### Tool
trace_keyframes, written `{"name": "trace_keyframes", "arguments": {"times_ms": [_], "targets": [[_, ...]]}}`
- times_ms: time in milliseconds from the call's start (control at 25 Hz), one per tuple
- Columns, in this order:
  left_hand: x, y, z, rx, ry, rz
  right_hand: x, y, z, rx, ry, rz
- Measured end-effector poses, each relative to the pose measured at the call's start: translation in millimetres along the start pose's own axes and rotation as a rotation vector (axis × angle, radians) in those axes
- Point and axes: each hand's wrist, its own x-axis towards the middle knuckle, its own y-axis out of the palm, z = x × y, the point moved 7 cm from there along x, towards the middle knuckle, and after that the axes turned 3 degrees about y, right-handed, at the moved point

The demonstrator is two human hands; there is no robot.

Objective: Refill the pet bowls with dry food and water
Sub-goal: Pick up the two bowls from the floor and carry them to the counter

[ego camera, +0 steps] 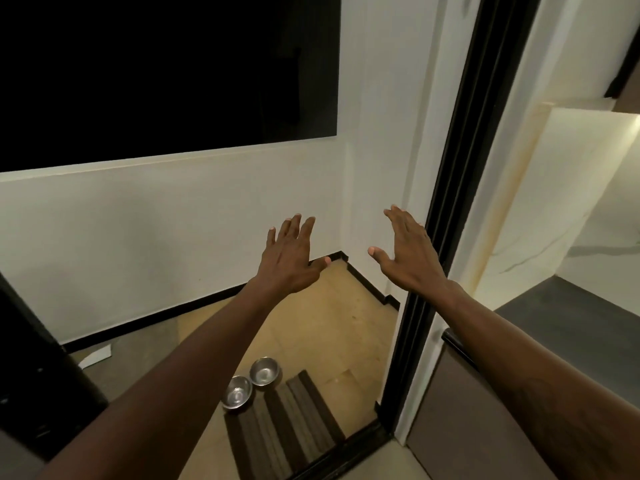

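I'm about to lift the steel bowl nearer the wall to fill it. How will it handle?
The steel bowl nearer the wall looks thin and empty, so probably light. Its polished, rounded sides may be slippery and could rock if nudged. It sits close beside the other bowl, so they might clink.

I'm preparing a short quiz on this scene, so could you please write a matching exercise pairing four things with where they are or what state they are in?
Things:
1. left hand
2. bowls
3. striped mat
4. sheet of paper

Places or states:
A. lying on the floor near the black skirting on the left
B. raised, open, fingers spread
C. side by side on the floor, looking empty
D. spread on the floor just right of the steel dishes

Pairs: 1-B, 2-C, 3-D, 4-A
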Motion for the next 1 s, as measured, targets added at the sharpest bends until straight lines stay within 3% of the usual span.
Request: {"name": "trace_keyframes", "arguments": {"times_ms": [440, 1000], "targets": [[46.0, 56.8, 117.2, 0.052, -0.312, 0.066, 114.8, 155.5, 6.9, 0.178, -0.13, 0.203], [50.5, 120.9, 287.2, 0.009, -0.572, 0.107, 171.9, 341.2, 55.5, 0.191, -0.193, 0.464]]}}
